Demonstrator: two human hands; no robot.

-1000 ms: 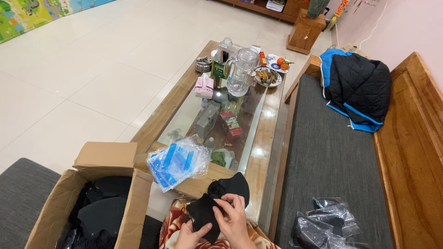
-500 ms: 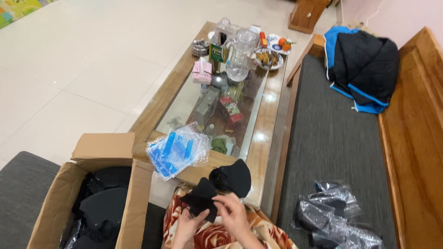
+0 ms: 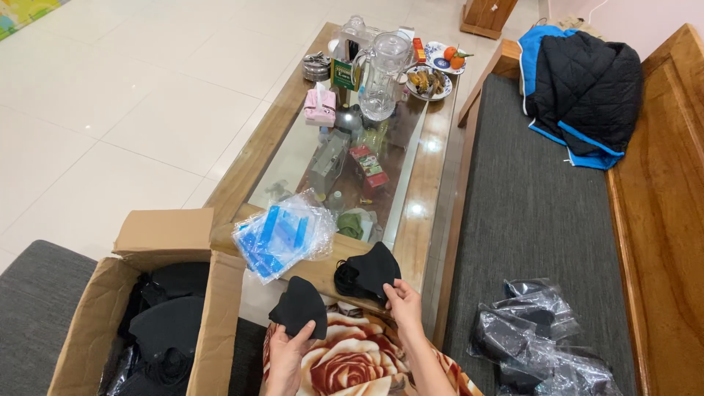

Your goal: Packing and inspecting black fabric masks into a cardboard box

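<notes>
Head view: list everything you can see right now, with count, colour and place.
black mask: one, in the left hand
mask pile: black, table's near edge, at the right hand
plastic sleeves: clear and blue stack, near table corner
cardboard box: one, brown, left, holding black items
bagged masks: clear bags, on bench
jacket: one, black and blue, far end of bench
glass jug: one, clear, far end of table
tissue box: one, pink, beside the jug
left hand: holding the mask
right hand: touching the pile
</notes>
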